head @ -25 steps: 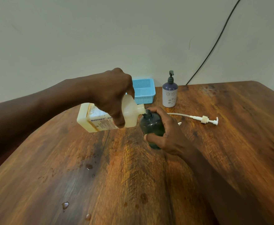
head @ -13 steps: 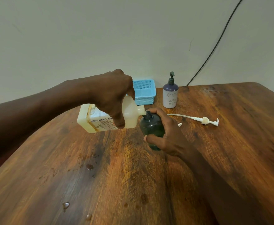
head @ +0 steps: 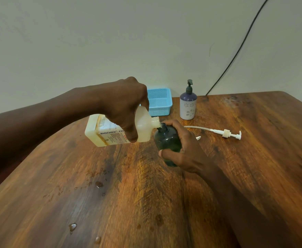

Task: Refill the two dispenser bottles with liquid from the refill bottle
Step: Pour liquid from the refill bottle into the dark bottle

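Our left grip [head: 123, 108] wraps the tipped cream plastic refill bottle [head: 109, 133], our right grip [head: 187, 154] clasps the dark green round dispenser bottle [head: 166, 140] on the wooden surface [head: 254, 167], so we should keep spout on neck and pour slowly.
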Action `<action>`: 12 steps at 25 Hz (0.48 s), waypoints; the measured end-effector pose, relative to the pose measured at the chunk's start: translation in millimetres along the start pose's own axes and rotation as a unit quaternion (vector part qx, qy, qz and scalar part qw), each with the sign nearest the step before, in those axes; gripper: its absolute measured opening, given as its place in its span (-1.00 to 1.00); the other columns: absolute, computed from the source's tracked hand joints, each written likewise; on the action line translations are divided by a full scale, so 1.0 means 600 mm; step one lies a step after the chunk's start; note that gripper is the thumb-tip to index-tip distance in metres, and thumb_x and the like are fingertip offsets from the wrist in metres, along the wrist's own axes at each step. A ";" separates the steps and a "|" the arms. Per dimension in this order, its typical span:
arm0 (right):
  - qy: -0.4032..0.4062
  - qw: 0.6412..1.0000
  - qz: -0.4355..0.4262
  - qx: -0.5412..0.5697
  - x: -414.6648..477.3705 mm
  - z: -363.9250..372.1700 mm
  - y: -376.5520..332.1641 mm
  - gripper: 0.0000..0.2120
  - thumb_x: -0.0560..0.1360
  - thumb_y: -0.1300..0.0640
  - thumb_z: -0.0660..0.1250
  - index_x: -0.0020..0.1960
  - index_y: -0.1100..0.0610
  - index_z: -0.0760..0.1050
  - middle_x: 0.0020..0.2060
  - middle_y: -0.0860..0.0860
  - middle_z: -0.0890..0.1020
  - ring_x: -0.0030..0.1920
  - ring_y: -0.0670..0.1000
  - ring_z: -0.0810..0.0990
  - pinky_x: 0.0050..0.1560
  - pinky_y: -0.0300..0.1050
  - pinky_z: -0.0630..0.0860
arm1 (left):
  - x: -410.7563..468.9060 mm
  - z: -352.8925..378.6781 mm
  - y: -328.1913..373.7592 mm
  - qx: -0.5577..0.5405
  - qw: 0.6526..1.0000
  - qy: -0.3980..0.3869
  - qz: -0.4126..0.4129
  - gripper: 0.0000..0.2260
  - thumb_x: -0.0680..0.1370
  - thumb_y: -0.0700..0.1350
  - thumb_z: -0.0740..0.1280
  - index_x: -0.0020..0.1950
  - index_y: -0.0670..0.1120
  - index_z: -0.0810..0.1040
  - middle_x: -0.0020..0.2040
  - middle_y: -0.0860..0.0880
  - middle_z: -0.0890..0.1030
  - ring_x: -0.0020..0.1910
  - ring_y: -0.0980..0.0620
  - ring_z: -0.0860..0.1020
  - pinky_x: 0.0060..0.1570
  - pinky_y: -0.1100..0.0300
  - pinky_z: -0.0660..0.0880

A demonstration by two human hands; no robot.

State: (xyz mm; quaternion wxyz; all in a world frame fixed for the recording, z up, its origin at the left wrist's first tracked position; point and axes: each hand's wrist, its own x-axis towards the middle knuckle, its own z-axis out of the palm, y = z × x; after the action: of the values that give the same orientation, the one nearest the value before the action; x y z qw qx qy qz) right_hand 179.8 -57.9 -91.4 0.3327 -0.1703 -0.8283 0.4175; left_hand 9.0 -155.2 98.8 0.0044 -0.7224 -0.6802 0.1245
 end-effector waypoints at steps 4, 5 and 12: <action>0.002 1.000 -0.002 -0.001 0.000 0.000 -0.001 -0.38 0.32 -0.04 0.49 0.30 -0.28 0.32 0.14 -0.22 0.56 0.13 -0.13 0.58 0.14 -0.09 0.63 | 0.000 -0.003 0.003 0.002 1.000 -0.002 -0.003 -0.23 0.29 0.22 0.62 0.43 0.00 0.53 0.28 0.07 0.63 -0.04 0.12 0.52 0.04 0.32 0.34; 0.002 1.000 -0.003 -0.001 0.000 -0.001 -0.001 -0.38 0.32 -0.06 0.49 0.30 -0.27 0.33 0.14 -0.22 0.56 0.13 -0.13 0.58 0.13 -0.10 0.63 | 0.000 -0.003 0.003 0.002 1.000 -0.001 -0.002 -0.24 0.28 0.22 0.62 0.42 0.00 0.54 0.25 0.08 0.63 -0.05 0.11 0.53 0.03 0.32 0.35; 0.003 1.000 -0.006 0.001 -0.001 0.000 -0.003 -0.38 0.29 -0.11 0.47 0.31 -0.23 0.35 0.14 -0.20 0.56 0.13 -0.13 0.58 0.11 -0.15 0.61 | 0.001 -0.003 0.002 0.006 1.000 0.000 0.001 -0.22 0.26 0.24 0.62 0.41 0.00 0.55 0.27 0.06 0.63 -0.02 0.10 0.51 0.15 0.24 0.45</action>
State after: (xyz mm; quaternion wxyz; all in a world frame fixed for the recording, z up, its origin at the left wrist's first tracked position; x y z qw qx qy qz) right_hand 180.1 -59.3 -90.0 0.3375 -0.1664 -0.8278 0.4161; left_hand 10.6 -154.6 100.1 0.0083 -0.7232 -0.6785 0.1287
